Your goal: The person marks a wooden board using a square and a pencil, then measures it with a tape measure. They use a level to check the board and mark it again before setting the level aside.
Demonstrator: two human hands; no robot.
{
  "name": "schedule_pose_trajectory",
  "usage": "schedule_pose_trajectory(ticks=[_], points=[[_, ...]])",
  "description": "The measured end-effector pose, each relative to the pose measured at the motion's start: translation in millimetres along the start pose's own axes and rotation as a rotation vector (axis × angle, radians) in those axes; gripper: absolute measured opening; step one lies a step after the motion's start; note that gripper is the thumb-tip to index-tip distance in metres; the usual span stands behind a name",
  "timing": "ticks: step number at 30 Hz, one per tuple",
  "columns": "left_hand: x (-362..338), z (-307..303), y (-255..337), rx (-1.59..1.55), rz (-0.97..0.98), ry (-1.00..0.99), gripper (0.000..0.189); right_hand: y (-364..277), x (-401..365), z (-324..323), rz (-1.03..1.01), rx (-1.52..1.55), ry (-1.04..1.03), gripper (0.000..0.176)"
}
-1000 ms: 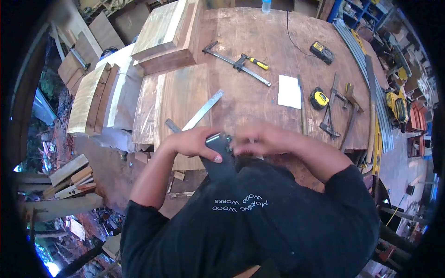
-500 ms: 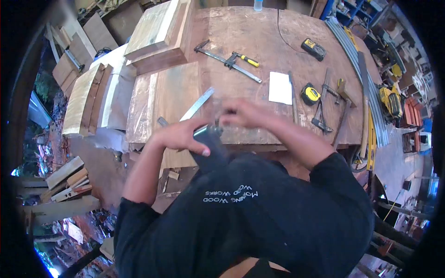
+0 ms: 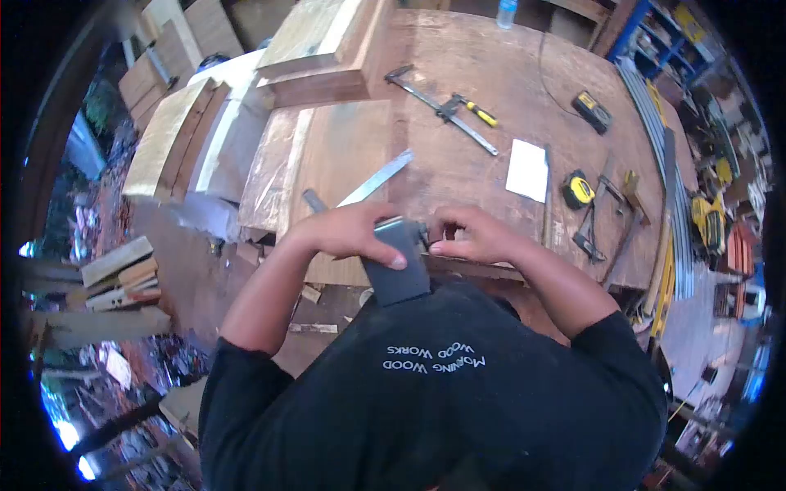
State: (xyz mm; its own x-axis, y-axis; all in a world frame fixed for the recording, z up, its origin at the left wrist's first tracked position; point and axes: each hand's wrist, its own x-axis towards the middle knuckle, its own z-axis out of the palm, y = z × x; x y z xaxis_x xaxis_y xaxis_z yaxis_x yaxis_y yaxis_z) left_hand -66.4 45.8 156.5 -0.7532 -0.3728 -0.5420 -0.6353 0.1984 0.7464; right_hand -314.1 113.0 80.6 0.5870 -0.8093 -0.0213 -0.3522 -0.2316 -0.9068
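Observation:
My left hand [image 3: 356, 233] grips a dark grey, flat rectangular tool [image 3: 399, 266] with a bright metal edge along its top; its exact kind I cannot make out. The thumb lies across the tool's face, close in front of my shirt. At the tool's right side sits a small dark knob [image 3: 423, 231]. My right hand [image 3: 475, 236] is closed there, thumb and curled fingers pinched at the knob. Just beyond my left hand, a metal straight blade [image 3: 378, 177] lies on a wooden board [image 3: 340, 151], with a short dark piece [image 3: 313, 200] beside it.
A bar clamp [image 3: 450, 110] with a yellow handle lies on the wooden workbench [image 3: 442, 49]. White paper [image 3: 528, 169], a yellow tape measure [image 3: 578, 189], another clamp [image 3: 591, 233] and a yellow-black device [image 3: 591, 112] are to the right. Thick wooden blocks [image 3: 315, 49] stand at the left.
The view has shifted, so the bench appears further right. My right hand, blurred before, is now steadier and lower beside the tool. The tool's face is more visible.

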Motion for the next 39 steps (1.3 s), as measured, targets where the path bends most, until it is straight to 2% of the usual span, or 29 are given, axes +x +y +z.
schedule_pose_trajectory(ticks=[1, 3, 4, 5, 7, 9, 10, 14, 16, 17, 19, 20, 23, 25, 27, 33, 35, 36, 37, 39], points=[[3, 1, 0, -0.016, -0.015, 0.019, 0.075, -6, 6, 2, -0.013, 0.004, -0.026, 0.029], [11, 4, -4, -0.044, 0.19, 0.021, 0.076, -20, 13, 8, -0.136, 0.221, 0.236, 0.052], [9, 3, -3, -0.061, 0.176, 0.03, 0.076, -20, 16, 10, -0.122, 0.138, 0.21, 0.073], [6, -2, 3, -0.056, 0.094, -0.03, 0.078, -26, 16, 9, -0.125, 0.141, 0.192, 0.073], [1, -3, -8, -0.057, 0.013, -0.086, 0.081, -47, 13, 3, 0.177, 0.014, 0.045, 0.067], [-3, 4, -53, -0.519, 0.197, -0.148, 0.085, -45, 10, 5, 0.17, 0.113, 0.025, 0.066], [-5, 9, -61, -0.63, 0.292, -0.176, 0.082, -44, 9, 6, 0.164, 0.211, 0.016, 0.064], [-41, 8, -65, -0.509, 0.255, -0.007, 0.077, -45, 9, 12, 0.084, 0.202, 0.051, 0.061], [-63, 8, -65, -0.357, 0.07, 0.059, 0.042, -44, 8, 14, 0.103, 0.237, 0.068, 0.059], [-67, 13, -63, -0.354, 0.076, 0.057, 0.042, -46, 8, 15, 0.103, 0.231, 0.073, 0.059], [-76, 24, -59, -0.349, 0.022, 0.197, 0.026, -50, 9, 17, 0.103, 0.198, 0.071, 0.06], [-79, 28, -53, -0.289, -0.005, 0.272, 0.024, -53, 10, 18, 0.102, 0.193, 0.076, 0.06], [-82, 36, -59, -0.281, -0.002, 0.313, 0.021, -62, 11, 21, 0.081, 0.14, 0.063, 0.061], [-84, 40, -58, -0.287, 0.0, 0.326, 0.019, -74, 12, 18, 0.178, 0.034, -0.007, 0.066], [-84, 43, -65, -0.295, 0.036, 0.374, 0.018, -82, 17, 18, 0.137, 0.017, -0.017, 0.065], [-90, 20, -62, -0.045, 0.099, 0.313, 0.033, -74, 30, 29, 0.065, 0.108, -0.032, 0.067], [-83, 22, -64, -0.323, 0.368, 0.471, 0.048, -77, 30, 32, 0.085, 0.108, -0.049, 0.069], [-77, 20, -62, -0.221, 0.323, 0.387, 0.064, -78, 33, 33, 0.059, 0.069, -0.042, 0.069], [-78, 18, -41, 0.035, 0.211, 0.335, 0.068, -79, 36, 33, 0.033, 0.028, -0.041, 0.069], [-65, 23, -40, -0.005, 0.243, 0.298, 0.067, -73, 34, 38, 0.012, 0.042, 0.039, 0.065]])
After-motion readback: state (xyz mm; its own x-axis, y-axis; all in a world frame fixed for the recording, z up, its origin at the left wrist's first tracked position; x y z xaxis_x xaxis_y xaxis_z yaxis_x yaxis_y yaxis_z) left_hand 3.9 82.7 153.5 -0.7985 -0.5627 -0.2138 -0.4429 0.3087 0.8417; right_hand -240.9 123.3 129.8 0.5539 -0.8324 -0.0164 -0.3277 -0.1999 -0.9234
